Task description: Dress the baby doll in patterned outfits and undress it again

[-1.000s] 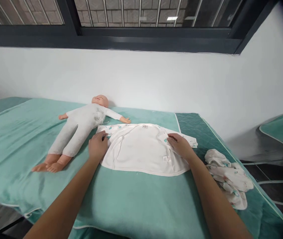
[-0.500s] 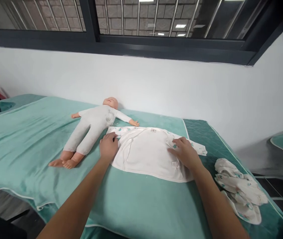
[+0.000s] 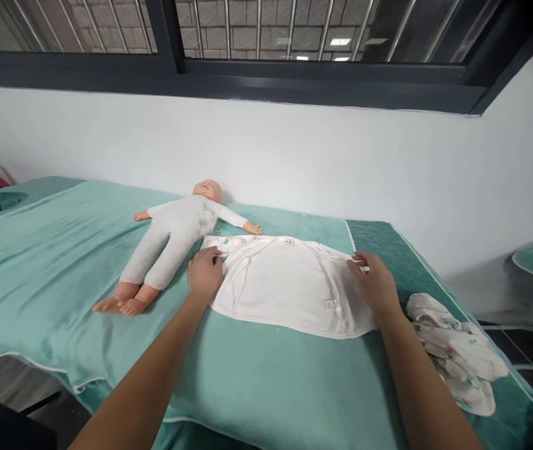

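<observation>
A white baby shirt [image 3: 285,281] with small printed patterns on its sleeves lies spread on the green cover, its neck label toward the wall. My left hand [image 3: 205,273] is closed on the shirt's left sleeve. At the other side, my right hand [image 3: 375,281] pinches the right sleeve, which is mostly hidden by the fingers. Just beyond the shirt's left end, a baby doll [image 3: 179,225] in a white bodysuit lies on its back, head toward the wall, one arm reaching close to the shirt's upper edge.
A crumpled patterned baby garment [image 3: 453,350] lies to the right of my right forearm. Green covers [image 3: 83,250] spread over the bed. Behind it rise a white wall [image 3: 294,162] and a dark-framed window [image 3: 247,78]. A dark object [image 3: 4,419] stands at the lower left.
My right hand has moved right, from the shirt's side to its right sleeve, and has closed on it. My left hand stays on the left sleeve.
</observation>
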Available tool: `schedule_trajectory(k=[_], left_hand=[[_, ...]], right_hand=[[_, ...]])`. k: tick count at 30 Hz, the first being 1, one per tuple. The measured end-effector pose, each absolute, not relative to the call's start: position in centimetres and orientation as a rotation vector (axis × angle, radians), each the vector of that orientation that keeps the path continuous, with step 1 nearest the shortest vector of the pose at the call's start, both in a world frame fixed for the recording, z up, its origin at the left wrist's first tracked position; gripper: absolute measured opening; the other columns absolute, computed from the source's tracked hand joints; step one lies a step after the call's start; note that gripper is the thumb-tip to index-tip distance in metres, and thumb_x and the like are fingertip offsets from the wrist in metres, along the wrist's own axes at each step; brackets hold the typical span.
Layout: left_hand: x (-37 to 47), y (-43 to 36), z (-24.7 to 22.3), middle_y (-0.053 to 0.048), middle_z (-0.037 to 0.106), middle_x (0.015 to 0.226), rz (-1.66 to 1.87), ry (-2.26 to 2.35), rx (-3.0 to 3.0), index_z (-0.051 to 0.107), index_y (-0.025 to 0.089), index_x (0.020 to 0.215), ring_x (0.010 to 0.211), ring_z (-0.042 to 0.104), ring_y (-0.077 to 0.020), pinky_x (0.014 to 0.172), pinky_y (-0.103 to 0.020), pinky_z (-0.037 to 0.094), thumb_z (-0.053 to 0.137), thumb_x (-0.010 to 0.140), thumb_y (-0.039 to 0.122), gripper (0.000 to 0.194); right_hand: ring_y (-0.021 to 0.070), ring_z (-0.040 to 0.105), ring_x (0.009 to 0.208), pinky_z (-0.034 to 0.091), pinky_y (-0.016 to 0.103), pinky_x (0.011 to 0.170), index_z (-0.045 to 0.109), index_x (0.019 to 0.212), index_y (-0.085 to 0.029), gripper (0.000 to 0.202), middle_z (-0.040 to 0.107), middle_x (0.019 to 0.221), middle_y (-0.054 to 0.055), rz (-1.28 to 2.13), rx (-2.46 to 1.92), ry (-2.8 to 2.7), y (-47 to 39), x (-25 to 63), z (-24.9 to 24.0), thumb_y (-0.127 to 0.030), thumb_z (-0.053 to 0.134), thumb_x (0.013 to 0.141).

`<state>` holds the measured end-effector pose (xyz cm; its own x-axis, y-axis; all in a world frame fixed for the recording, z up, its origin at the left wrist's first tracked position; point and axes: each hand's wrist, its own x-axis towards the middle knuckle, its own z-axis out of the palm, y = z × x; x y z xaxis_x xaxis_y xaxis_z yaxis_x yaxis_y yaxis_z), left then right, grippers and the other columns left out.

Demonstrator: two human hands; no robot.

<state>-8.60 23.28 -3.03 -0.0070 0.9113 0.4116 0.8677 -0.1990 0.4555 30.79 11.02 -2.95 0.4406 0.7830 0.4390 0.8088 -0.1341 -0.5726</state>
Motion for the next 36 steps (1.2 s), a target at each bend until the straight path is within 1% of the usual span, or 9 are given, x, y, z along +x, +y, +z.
schedule_trajectory(k=[4,9,12,16,20,23,28,32,36], left_hand=[[-8.6,23.3,-3.0,-0.003,0.067,0.126,0.981,1.944,2.164,0.066,0.024,0.103,0.121,0.056,-0.0246,0.099,-0.039,0.040,0.045,0.084,0.019,0.029],[-8.6,23.4,-3.0,-0.002,0.067,0.126,0.970,1.944,2.180,0.066,0.024,0.103,0.121,0.056,-0.0253,0.098,-0.039,0.041,0.045,0.084,0.019,0.030],[-8.5,23.5,-2.9,-0.002,0.067,0.127,0.958,1.944,2.178,0.066,0.024,0.104,0.121,0.056,-0.0254,0.098,-0.040,0.041,0.045,0.084,0.019,0.029],[-8.5,23.4,-2.8,-0.003,0.067,0.128,0.953,1.958,2.181,0.067,0.024,0.104,0.121,0.056,-0.0254,0.098,-0.039,0.042,0.046,0.084,0.019,0.030],[-8.5,23.5,-2.8,-0.002,0.067,0.127,0.948,1.960,2.183,0.067,0.024,0.104,0.120,0.057,-0.0247,0.100,-0.039,0.042,0.046,0.084,0.019,0.029],[-8.5,23.5,-2.8,-0.002,0.067,0.126,0.956,1.949,2.184,0.067,0.024,0.103,0.120,0.056,-0.0245,0.100,-0.038,0.042,0.046,0.084,0.019,0.029],[-8.4,23.5,-2.7,-0.003,0.067,0.127,0.957,1.942,2.182,0.067,0.023,0.104,0.120,0.056,-0.0246,0.101,-0.038,0.042,0.046,0.084,0.020,0.029],[-8.3,23.4,-2.6,-0.003,0.067,0.127,0.945,1.968,2.171,0.067,0.023,0.105,0.120,0.056,-0.0247,0.101,-0.038,0.041,0.046,0.083,0.019,0.031],[-8.3,23.4,-2.6,-0.003,0.067,0.127,0.941,1.974,2.169,0.067,0.024,0.105,0.121,0.056,-0.0246,0.101,-0.038,0.041,0.046,0.083,0.018,0.031]], right_hand=[[0.0289,0.055,0.114,0.042,0.042,0.096,0.062,0.120,-0.022,0.036,0.064,0.122,0.009,-0.149,-1.906,-1.616,11.5,29.1,-2.4,-0.036,0.049,0.089],[0.0246,0.064,0.086,0.047,0.037,0.080,0.068,0.101,-0.021,0.030,0.072,0.095,0.008,0.099,-1.940,-1.361,13.7,29.9,-2.5,-0.039,0.049,0.088],[0.0218,0.064,0.077,0.050,0.035,0.075,0.063,0.113,-0.016,0.038,0.071,0.095,0.010,0.100,-1.926,-1.248,14.5,31.0,-2.9,-0.037,0.047,0.087],[0.0240,0.064,0.099,0.051,0.038,0.085,0.059,0.121,-0.016,0.040,0.061,0.122,0.014,0.009,-1.856,-1.299,13.4,31.1,-2.5,-0.031,0.050,0.085],[0.0225,0.062,0.106,0.049,0.038,0.094,0.063,0.115,-0.024,0.030,0.066,0.117,0.007,0.085,-1.702,-1.577,11.5,29.5,-1.8,-0.034,0.045,0.093],[0.0252,0.058,0.117,0.044,0.041,0.104,0.062,0.122,-0.023,0.035,0.065,0.125,0.008,0.205,-1.739,-1.805,11.3,28.5,-2.3,-0.037,0.044,0.095],[0.0293,0.036,0.140,0.029,0.046,0.116,0.045,0.142,-0.011,0.056,0.042,0.151,0.016,0.086,-1.897,-1.940,12.2,28.0,-3.9,-0.042,0.043,0.095],[0.0280,0.023,0.147,0.019,0.051,0.120,0.034,0.150,-0.013,0.064,0.027,0.159,0.012,0.071,-2.042,-1.986,11.9,27.5,-4.3,-0.052,0.032,0.098],[0.0294,0.017,0.149,0.018,0.052,0.119,0.031,0.152,-0.018,0.069,0.022,0.162,0.010,0.041,-2.128,-1.940,11.4,26.9,-4.4,-0.059,0.032,0.097]])
